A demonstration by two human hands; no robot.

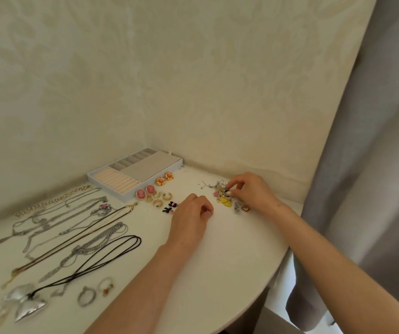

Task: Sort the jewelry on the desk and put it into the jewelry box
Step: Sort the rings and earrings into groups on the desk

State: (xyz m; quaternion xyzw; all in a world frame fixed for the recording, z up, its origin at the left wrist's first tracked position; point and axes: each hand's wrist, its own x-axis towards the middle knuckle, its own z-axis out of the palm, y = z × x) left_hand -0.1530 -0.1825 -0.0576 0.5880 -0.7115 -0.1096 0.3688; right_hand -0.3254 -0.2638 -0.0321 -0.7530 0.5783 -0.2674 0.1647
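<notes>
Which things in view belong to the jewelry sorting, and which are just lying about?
Job: jewelry box, necklaces, rings, pink earrings, mixed pile that the right hand pinches at.
Lying about: curtain, wall.

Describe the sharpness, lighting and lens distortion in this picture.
Head view: soft, even light, faint shadows, no glare; the wide lens curves the grey fabric curtain and the edge of the white round desk; the mixed pile of small jewelry at the right hand is too soft to tell apart; the lower-left corner blurs.
</notes>
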